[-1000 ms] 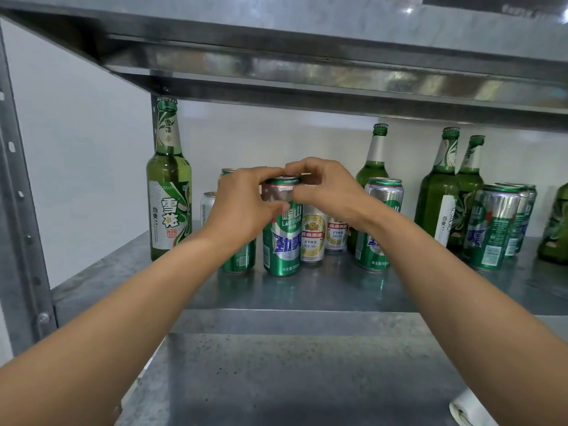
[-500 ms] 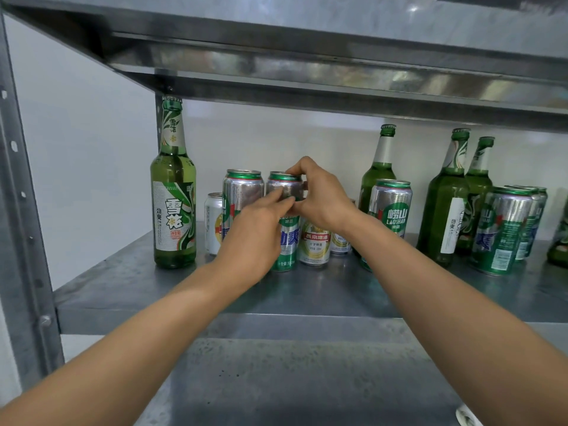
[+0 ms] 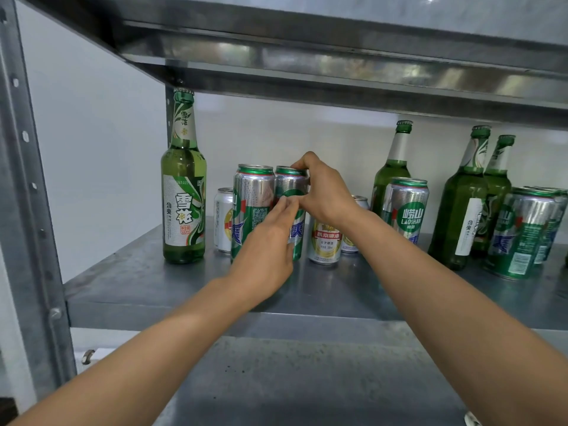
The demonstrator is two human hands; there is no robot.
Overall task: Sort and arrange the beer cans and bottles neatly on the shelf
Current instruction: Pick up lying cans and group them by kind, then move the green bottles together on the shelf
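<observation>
Two tall green and silver cans stand side by side on the metal shelf (image 3: 147, 284). My right hand (image 3: 325, 192) grips the right tall can (image 3: 290, 184) at its top rim. In front of the pair, my left hand (image 3: 267, 244) has its fingertips touching that can's side. The left tall can (image 3: 253, 192) stands free beside it. A green bottle (image 3: 183, 192) stands at the far left. Small white cans (image 3: 223, 222) (image 3: 325, 242) sit behind and to the right.
Another tall can (image 3: 405, 207) and green bottles (image 3: 396, 167) (image 3: 461, 204) stand to the right, with more tall cans (image 3: 522, 232) at the far right. An upper shelf (image 3: 307, 56) hangs low overhead. A steel upright (image 3: 27, 179) bounds the left side.
My left hand has dropped from the can's top rim to its side, uncovering the left tall can. The gripped can now sits close against that can.
</observation>
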